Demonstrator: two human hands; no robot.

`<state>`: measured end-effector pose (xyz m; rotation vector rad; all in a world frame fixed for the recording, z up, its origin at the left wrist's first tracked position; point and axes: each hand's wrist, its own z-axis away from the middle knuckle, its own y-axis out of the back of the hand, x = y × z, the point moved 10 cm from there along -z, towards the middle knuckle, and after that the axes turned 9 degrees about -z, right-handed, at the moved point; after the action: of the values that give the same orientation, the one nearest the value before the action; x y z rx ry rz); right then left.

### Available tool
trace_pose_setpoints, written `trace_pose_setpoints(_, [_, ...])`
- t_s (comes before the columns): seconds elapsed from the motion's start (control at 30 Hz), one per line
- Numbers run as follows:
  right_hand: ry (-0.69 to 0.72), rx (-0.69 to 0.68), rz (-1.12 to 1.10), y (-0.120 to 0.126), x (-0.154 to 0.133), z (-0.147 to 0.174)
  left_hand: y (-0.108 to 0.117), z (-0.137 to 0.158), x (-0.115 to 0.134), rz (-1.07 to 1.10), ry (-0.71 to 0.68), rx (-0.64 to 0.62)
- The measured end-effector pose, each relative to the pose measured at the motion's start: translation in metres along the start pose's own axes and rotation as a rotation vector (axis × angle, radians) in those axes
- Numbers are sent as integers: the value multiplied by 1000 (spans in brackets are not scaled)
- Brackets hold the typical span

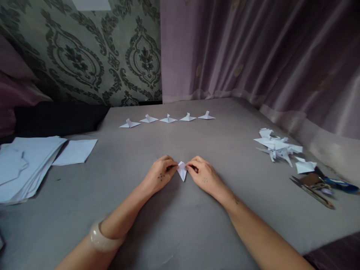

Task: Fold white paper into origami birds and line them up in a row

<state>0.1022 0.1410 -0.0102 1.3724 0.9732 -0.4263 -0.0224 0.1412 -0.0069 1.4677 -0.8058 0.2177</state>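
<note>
Between my two hands is a small white folded paper [182,171], kite-shaped, its narrow point toward me. My left hand [161,173] pinches its left corner between thumb and finger. On the other side, my right hand [203,174] pinches the right corner the same way. Both hands rest close to the grey cloth surface [174,225]. Farther back, several white folded paper figures [168,119] stand in a row, each with spread flat sides and a raised middle.
At left lie a stack of white paper sheets [30,168], a smaller sheet [75,152] and a black cloth [59,118]. At right are a pile of folded papers [277,145], a single folded piece [305,165], blue-handled scissors [341,184] and a slim pointed tool [313,193]. A curtain [225,48] hangs behind.
</note>
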Motion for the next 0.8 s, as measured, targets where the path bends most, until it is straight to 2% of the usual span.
trace_pose_setpoints(0.27, [-69, 55, 77, 1, 7, -5, -4, 0, -6, -66, 84, 65])
trace_pose_setpoints(0.5, [-99, 56, 113, 0, 8, -7, -6, -1, -12, -62, 94, 116])
trace_pose_setpoints(0.7, [-81, 44, 148, -2, 9, -6, -10, 0, -17, -73, 113, 111])
trace_pose_setpoints(0.8, [-56, 41, 180, -3, 7, -5, -7, 2, -11, -124, 93, 132])
